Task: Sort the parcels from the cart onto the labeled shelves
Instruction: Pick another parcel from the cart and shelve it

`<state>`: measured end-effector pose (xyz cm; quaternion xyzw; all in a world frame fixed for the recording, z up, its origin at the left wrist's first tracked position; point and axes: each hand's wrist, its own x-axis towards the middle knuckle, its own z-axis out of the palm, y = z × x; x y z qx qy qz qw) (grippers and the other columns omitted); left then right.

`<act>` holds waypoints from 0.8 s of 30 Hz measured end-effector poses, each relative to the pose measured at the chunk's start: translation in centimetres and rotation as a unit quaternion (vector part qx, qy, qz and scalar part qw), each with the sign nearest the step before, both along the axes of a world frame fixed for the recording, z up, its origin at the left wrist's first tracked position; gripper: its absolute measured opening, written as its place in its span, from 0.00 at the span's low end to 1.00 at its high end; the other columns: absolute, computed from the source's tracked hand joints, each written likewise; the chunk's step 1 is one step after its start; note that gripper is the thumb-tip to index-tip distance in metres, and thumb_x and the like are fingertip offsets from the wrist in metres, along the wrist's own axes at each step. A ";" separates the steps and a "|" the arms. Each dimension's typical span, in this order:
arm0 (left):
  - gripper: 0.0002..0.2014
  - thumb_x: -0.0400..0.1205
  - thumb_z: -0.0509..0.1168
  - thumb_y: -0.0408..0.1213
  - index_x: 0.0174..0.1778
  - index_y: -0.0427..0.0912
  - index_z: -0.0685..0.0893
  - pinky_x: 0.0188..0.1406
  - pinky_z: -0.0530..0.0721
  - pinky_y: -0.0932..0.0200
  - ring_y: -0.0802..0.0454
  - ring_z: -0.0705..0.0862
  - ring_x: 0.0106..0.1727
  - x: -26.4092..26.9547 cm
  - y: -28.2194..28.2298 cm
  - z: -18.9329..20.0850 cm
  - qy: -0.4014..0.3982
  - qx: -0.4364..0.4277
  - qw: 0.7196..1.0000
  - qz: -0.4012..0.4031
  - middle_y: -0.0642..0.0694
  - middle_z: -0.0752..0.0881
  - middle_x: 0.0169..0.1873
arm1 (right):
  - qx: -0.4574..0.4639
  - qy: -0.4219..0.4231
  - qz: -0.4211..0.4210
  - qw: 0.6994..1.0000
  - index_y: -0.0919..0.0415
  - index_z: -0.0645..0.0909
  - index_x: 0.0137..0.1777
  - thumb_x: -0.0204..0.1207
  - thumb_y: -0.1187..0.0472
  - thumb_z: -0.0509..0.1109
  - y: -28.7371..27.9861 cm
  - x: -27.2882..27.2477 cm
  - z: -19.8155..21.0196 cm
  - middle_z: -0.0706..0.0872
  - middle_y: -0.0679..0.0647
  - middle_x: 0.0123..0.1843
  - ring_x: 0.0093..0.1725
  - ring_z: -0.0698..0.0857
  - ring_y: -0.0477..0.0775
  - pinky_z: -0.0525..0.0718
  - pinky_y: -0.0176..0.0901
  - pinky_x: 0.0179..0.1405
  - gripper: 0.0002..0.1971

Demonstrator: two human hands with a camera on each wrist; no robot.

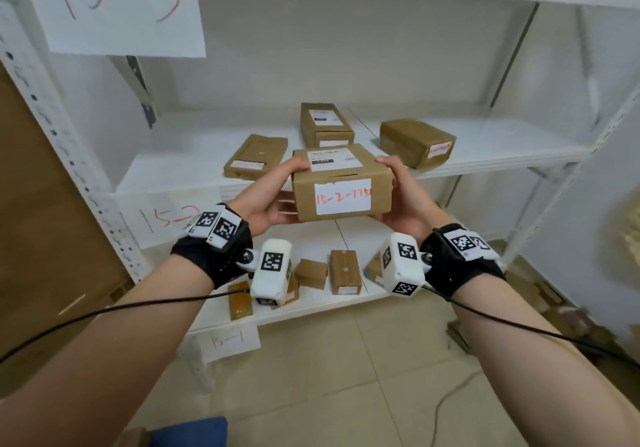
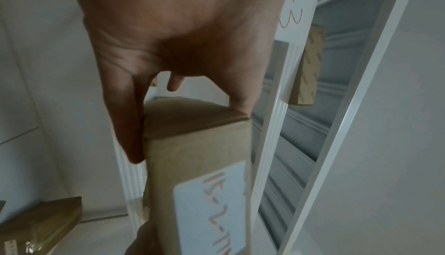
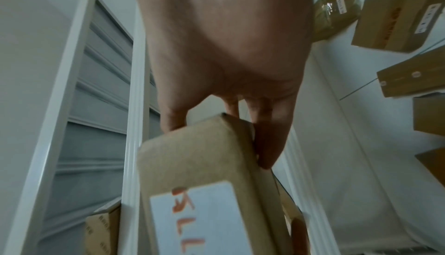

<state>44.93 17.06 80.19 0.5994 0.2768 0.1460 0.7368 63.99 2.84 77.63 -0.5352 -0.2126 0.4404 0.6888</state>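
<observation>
White shelf [image 1: 194, 169] behind; hands' grip hides parcel [image 1: 341, 183] ends.

Brown cardboard parcel [image 1: 341, 183] carries a white label [image 1: 343, 196] with red handwriting; white shelves [image 1: 180, 166]; black wrist straps [image 1: 211, 256] bearing black-and-white checkered markers.

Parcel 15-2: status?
Left hand and right hand grip parcel ends. Held before shelf 15-2. Three boxes there; front edge free.
</observation>
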 end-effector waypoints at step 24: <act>0.26 0.79 0.73 0.47 0.74 0.55 0.76 0.45 0.91 0.43 0.46 0.91 0.56 22.1 4.4 5.9 -0.039 0.084 0.992 0.086 0.46 0.91 0.59 | -0.282 -0.372 -0.180 0.866 0.42 0.86 0.61 0.56 0.37 0.75 6.7 26.8 2.7 0.77 0.55 0.74 0.76 0.75 0.59 0.77 0.56 0.76 0.30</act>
